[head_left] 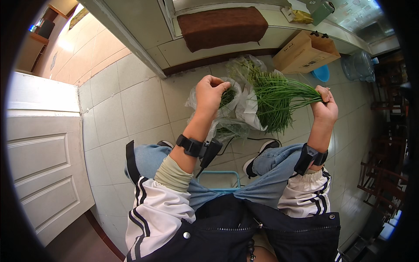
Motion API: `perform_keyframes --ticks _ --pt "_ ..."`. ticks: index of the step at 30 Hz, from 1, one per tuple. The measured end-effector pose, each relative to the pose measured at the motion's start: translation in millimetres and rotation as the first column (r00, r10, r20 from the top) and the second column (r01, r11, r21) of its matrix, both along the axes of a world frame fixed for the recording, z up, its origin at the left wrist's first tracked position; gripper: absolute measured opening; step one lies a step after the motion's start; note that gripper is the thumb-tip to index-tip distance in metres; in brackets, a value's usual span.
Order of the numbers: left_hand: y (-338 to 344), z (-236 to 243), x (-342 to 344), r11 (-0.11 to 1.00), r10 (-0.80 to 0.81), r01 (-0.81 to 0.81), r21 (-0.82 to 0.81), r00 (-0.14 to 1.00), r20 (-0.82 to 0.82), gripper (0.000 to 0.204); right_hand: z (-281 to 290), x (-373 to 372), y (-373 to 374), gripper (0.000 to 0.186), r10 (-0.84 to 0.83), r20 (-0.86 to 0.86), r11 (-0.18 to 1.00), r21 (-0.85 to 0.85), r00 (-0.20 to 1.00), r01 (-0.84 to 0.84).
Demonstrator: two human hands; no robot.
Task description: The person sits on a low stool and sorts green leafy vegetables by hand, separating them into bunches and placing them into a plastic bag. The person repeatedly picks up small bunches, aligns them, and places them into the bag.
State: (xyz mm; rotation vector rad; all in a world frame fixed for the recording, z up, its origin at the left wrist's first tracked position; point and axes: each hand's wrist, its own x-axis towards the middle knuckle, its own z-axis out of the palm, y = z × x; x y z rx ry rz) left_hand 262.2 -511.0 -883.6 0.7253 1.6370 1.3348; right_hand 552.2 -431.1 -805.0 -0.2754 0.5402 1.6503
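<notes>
My right hand grips a bunch of long thin green stalks by one end, with the stalks fanning left over more greens. My left hand is closed, fingertips pinched, above a clear plastic bag with greens inside; whatever is between its fingers is too small to name. A white plastic wrapper lies beside the greens, and paler greens sit in a bag behind them. Another clear bag is on the tiled floor nearer my feet. Black devices are strapped to both forearms.
A paper bag, blue basin and water jug stand back right. A brown cloth covers part of a ledge. A white door is at left, wooden chairs at right, a blue stool below me.
</notes>
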Motion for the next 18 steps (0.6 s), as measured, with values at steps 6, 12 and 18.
perform_keyframes --ticks 6,12,18 --pt "-4 1 -1 0.982 -0.185 0.137 -0.127 0.806 -0.563 0.016 -1 -2 0 0.01 -0.022 0.001 1.0 -0.005 1.0 0.022" --pt "-9 5 8 0.929 -0.277 0.366 0.049 0.779 -0.563 0.018 -2 -3 1 0.011 -0.034 0.016 0.999 -0.001 0.999 0.034" --pt "-16 12 12 0.838 -0.428 0.546 0.0 0.657 -0.62 0.022 -3 -3 1 0.016 -0.022 0.029 1.0 0.002 0.999 0.022"
